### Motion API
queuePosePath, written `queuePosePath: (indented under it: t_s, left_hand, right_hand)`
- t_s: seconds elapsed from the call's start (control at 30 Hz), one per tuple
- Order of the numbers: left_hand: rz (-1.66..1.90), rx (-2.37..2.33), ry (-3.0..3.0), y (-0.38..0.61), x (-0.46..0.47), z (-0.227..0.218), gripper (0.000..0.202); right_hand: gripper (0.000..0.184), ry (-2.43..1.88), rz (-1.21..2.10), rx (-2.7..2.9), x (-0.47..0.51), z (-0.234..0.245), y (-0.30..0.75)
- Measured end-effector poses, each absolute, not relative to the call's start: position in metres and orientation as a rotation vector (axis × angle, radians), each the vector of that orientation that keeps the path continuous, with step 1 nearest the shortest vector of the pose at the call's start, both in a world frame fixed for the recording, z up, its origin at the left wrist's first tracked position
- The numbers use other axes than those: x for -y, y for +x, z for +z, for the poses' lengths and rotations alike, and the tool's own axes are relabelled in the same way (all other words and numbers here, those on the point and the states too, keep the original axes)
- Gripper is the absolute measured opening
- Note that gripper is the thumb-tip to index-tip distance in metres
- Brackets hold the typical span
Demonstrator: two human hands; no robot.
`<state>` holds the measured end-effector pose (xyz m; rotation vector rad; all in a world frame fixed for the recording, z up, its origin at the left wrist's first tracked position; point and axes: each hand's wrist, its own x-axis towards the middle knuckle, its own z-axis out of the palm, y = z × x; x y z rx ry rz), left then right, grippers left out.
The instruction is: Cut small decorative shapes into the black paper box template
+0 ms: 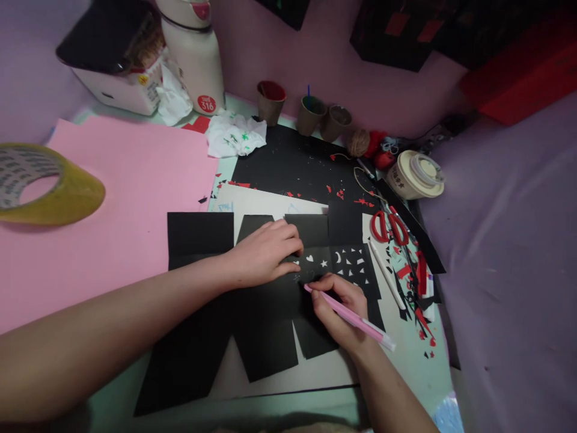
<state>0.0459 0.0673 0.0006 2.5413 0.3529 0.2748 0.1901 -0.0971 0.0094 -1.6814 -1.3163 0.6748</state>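
A black paper piece (265, 300) with slits and flaps lies in front of me. Small white-looking cut-outs show in its right part: a heart (309, 258), a star (324, 263), a crescent (338, 257) and several triangles. My left hand (270, 252) rests on the paper, fingers bent and thumb apart, pressing it down. Between the fingers of my right hand (341, 304) is a slim pink pen-shaped tool (356, 319). Its tip end meets the paper beside faint marks, just below the heart and star; whether it has a blade or a nib cannot be made out.
A white board (270, 197) lies beneath the paper. Red-handled scissors (388, 227), a white pen (386, 273) and red and black scraps are at right. Yellow tape (83, 192) sits on pink paper (135, 168). Cups (270, 108), a lidded cup (408, 177) and a bottle (198, 66) stand behind.
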Motion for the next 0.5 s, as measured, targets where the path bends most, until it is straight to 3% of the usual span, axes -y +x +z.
queuePosePath:
  t_s: [0.5]
  left_hand:
    - [0.259,-0.356,2.535,0.0466,-0.0669,0.0017,0.020]
  right_hand:
    - [0.007,-1.674,0.666,1.358,0.0972,0.0100,0.1890]
